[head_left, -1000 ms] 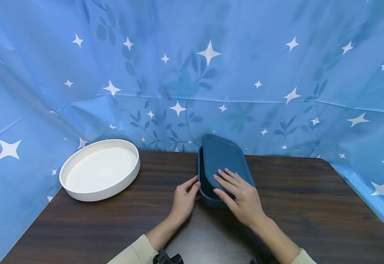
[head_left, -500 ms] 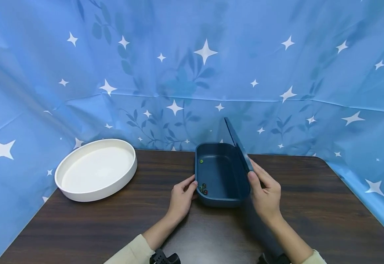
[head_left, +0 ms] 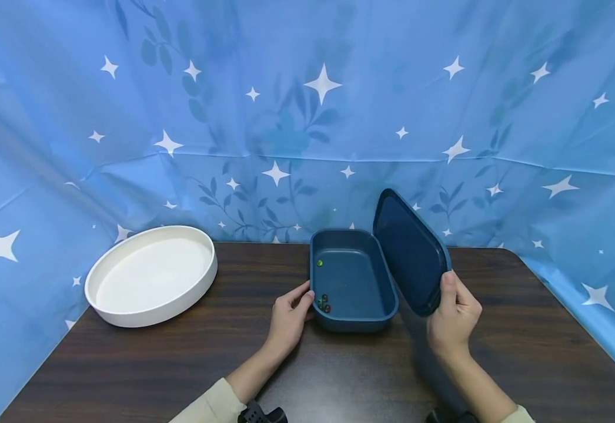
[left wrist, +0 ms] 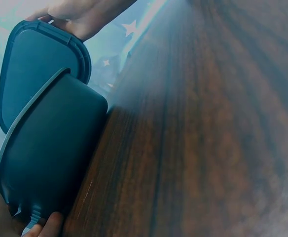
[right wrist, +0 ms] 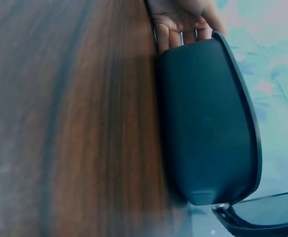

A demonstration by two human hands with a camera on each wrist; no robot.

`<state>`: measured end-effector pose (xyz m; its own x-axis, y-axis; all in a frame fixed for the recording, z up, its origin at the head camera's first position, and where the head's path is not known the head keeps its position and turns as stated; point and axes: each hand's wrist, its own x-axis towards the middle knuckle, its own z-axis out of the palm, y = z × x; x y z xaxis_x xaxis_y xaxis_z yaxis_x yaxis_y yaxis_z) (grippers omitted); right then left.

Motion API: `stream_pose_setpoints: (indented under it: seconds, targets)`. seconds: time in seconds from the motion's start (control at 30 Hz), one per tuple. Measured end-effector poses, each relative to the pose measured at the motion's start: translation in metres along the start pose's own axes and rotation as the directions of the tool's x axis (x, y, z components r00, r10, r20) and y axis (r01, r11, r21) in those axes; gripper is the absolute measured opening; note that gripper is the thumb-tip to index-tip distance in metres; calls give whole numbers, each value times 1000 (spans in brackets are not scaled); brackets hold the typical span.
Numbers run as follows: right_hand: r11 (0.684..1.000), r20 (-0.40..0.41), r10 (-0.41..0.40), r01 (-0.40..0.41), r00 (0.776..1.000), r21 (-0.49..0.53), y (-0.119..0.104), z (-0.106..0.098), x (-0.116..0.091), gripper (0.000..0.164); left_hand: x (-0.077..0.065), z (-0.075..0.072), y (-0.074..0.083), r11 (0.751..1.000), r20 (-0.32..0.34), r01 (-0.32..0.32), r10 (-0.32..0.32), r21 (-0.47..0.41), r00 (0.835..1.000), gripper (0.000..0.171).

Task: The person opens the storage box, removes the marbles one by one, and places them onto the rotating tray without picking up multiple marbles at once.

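Note:
A deep blue lunch box (head_left: 354,323) with rounded corners stands on the table. My left hand (head_left: 286,320) holds its left side, thumb at the rim and fingers against the outer wall; those fingers also show on the box's wall in the right wrist view. My right hand (head_left: 453,323) grips the near end of the blue lid (head_left: 410,252), which is tilted up along the box's right side, underside facing left. In the box lie several tiny round dark red and green pieces (head_left: 325,305) at the near left corner, plus one green piece (head_left: 320,263) farther back.
A round white tray (head_left: 151,320) with a low rim sits at the table's left. Behind the dark wood table (head_left: 244,264) hangs a blue cloth (head_left: 286,117) with white stars.
The lid, first lying askew over the box under my right hand, has swung up and right. The box's inside and its small pieces now show. My left hand stays on the box.

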<state>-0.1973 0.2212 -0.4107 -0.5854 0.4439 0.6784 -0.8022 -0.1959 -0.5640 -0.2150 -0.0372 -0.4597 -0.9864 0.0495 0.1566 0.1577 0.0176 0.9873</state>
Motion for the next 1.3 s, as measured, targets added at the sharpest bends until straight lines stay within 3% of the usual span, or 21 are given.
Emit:
stream_pose_setpoints:
  seconds: [0.1,0.2,0.57,0.6,0.7,0.8,0.93,1.03,1.17,1.27,1.3]
  targets:
    - [995,-60,25,-20,998,93,1,-2,1,31,-1,0,-1,1000,2,3,-3,-1,1000,46]
    - [995,-69,45,-38,997,95,-1,-6,-1,32,0,0,-1,1000,0,4,-4,1,1000,46]
    - [988,-45,126,-130,991,-89,-11,-24,-6,38,1,1,-2,1000,10,4,-4,-6,1000,46]
    - [980,-45,125,-130,991,-152,-12,-26,-7,38,1,1,-2,1000,10,3,-3,-8,1000,46]
    - [941,-22,127,-127,992,-313,-16,-33,-9,35,1,0,-3,1000,2,4,-4,-10,1000,46]
    - [862,-4,116,-102,993,-497,-22,-41,-12,32,0,0,-3,1000,-2,2,-2,-4,1000,46]
    - [842,-17,153,-140,988,-521,-27,-48,-14,36,0,0,-2,1000,2,2,-2,3,1000,46]
    - [853,-45,190,-187,981,-487,-29,-55,-17,42,0,0,-2,1000,7,2,-2,0,1000,46]
    - [760,-42,188,-172,981,-626,-30,-61,-20,52,0,1,-2,1000,7,2,-2,-4,1000,46]
    - [660,-60,193,-175,979,-731,-30,-63,-20,59,0,0,-1,1000,7,1,-1,-11,1000,46]
    - [651,-74,205,-193,976,-734,-29,-64,-20,60,0,0,-1,1000,5,0,0,-11,1000,46]
